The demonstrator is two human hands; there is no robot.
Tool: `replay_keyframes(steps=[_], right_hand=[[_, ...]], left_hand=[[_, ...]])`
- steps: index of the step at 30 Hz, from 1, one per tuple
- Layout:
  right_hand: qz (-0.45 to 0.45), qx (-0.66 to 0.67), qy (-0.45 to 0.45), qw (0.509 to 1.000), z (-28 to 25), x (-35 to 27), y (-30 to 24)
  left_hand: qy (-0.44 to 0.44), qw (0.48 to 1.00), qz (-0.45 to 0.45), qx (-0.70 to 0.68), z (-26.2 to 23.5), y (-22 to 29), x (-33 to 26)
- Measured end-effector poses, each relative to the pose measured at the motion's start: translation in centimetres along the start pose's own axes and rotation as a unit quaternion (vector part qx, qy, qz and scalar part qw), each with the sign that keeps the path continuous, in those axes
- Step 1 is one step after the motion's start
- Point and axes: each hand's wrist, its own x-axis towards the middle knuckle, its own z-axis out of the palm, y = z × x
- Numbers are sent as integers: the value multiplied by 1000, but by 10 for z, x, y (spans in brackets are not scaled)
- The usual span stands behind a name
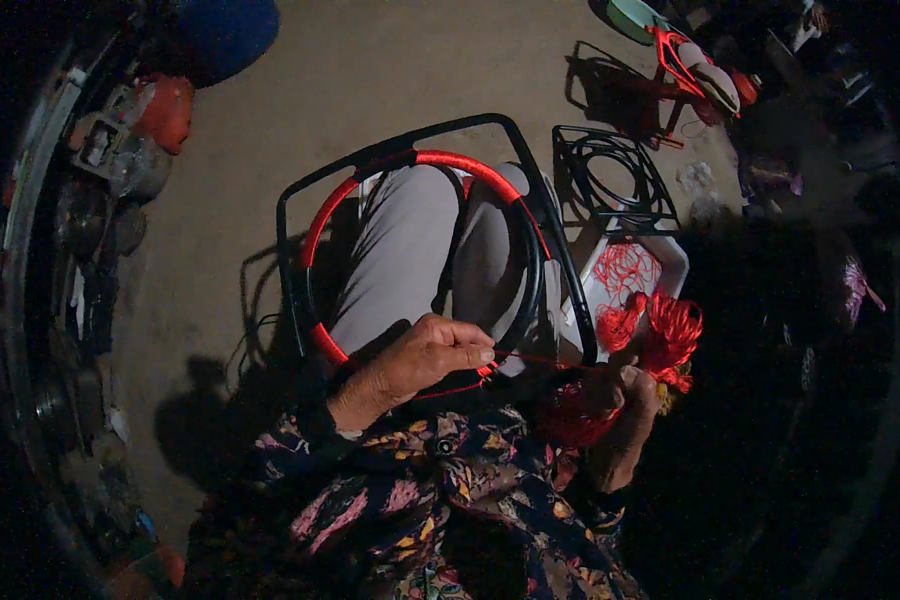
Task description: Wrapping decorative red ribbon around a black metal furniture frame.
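A black metal frame (pixel 517 140) with rounded corners rests across my lap. Inside it sits a round ring (pixel 467 162), partly wrapped in bright red cord and bare black elsewhere. My left hand (pixel 430 358) is closed at the ring's near edge, thumb and forefinger pinching a thin red cord. That cord (pixel 535 358) runs taut to the right. My right hand (pixel 632 405), partly in shadow, is closed on a bundle of red cord (pixel 575 408). Just beyond it hangs another looped red hank (pixel 672 335).
Loose red cord (pixel 625 272) lies in a white tray (pixel 675 262) at my right. Beyond it, another black frame with a ring (pixel 615 180) lies on the floor. A red chair-like frame (pixel 675 75) stands farther back. Clutter and a red container (pixel 165 115) line the left side.
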Motion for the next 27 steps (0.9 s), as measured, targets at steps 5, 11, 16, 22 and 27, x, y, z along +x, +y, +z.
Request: replay_keyframes(steps=[5,11,16,22,27], right_hand=[[4,-9,-105,994,-28,17,5],[-12,-82,-107,991,-54,13,9],[-10,-93,-88,992,-39,23,2],[-34,-53,-69,996,-23,23,3],[-28,-73,-102,992,-43,39,12]], left_hand=[[-6,1000,-8,1,-2,1,3],[-2,1000,-7,10,-4,-2,4],[-17,1000,-14,-12,-8,-4,6],[-29,998,-46,-6,-11,-9,6],[-66,995,-57,49,-5,6,3]])
